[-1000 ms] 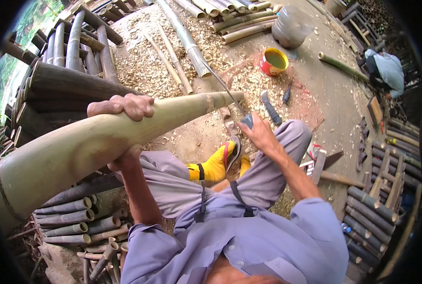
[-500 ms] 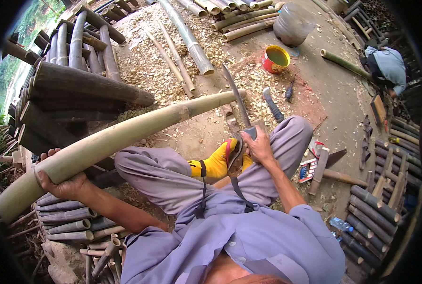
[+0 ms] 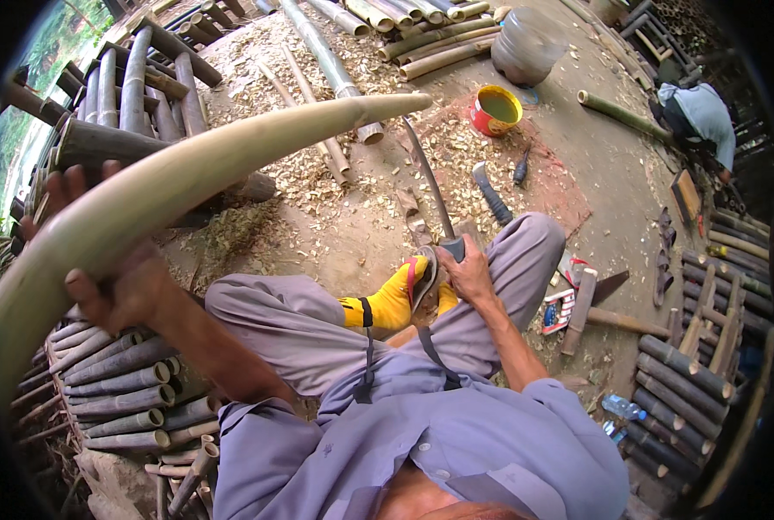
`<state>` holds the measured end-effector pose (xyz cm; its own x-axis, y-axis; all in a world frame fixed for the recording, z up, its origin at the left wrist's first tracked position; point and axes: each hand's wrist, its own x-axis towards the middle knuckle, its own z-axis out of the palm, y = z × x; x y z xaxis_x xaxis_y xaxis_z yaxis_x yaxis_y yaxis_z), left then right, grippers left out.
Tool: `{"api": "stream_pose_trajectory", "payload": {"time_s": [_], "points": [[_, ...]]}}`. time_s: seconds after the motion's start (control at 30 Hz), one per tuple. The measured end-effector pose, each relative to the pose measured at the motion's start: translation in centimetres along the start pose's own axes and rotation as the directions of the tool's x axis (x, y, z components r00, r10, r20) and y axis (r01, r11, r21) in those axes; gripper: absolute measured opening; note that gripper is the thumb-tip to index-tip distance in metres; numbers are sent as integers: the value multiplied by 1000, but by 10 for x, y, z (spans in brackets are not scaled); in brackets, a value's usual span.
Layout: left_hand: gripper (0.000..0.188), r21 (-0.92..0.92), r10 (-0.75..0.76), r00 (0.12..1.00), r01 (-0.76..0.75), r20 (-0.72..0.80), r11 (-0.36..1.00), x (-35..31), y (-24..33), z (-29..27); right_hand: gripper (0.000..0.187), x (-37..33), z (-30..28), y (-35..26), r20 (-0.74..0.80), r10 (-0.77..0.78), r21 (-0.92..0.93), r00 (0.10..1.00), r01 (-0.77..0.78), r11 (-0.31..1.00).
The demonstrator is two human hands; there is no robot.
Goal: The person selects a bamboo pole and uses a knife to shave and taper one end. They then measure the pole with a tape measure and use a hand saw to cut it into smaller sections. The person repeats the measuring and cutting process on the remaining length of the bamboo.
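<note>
A thick, pale bamboo pole slants up across the left side, its narrower end toward the middle. My left hand supports it from beneath, with thumb and fingers on either side of the wide part. In my right hand is the grey handle of a long knife, whose slightly curved blade points up and away, below the pole's far end. That hand rests by my bent right leg, near a sandal and a yellow sock.
A second curved blade, a small dark tool and a red-yellow bucket are on the chip-strewn ground ahead. Stacked dark bamboo lies at left, more bamboo at right. A mallet lies right of my knee. Another person bends far right.
My left hand has raised the bamboo pole, and its far end has moved up and slightly left, away from the knife. The knife and my right hand stay nearly in place.
</note>
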<state>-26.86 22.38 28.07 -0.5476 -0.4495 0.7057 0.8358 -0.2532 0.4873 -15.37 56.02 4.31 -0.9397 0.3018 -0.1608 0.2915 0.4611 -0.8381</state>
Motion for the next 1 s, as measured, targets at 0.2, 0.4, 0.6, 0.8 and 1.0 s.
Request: {"api": "stream_pose_trajectory", "payload": {"time_s": [0.2, 0.4, 0.6, 0.8, 1.0], "points": [[57, 173, -197, 946, 246, -257, 954, -28, -27, -44, 29, -4, 2, 5, 2, 56, 72, 998, -56, 996], [63, -251, -153, 943, 231, 295, 940, -46, -34, -37, 27, 4, 11, 17, -8, -53, 44, 999, 53, 998], [68, -133, -188, 942, 232, 279, 964, -55, -20, -35, 27, -4, 11, 1, 45, 13, 82, 999, -16, 996], [65, -159, -44, 995, 59, 91, 985, -64, -19, -16, 26, -14, 15, -27, 15, -125, 70, 992, 124, 990], [54, -58, 10, 974, -23, -225, 998, -55, -22, -19, 31, -17, 14, -57, 23, -154, 226, 988, 145, 963]]}}
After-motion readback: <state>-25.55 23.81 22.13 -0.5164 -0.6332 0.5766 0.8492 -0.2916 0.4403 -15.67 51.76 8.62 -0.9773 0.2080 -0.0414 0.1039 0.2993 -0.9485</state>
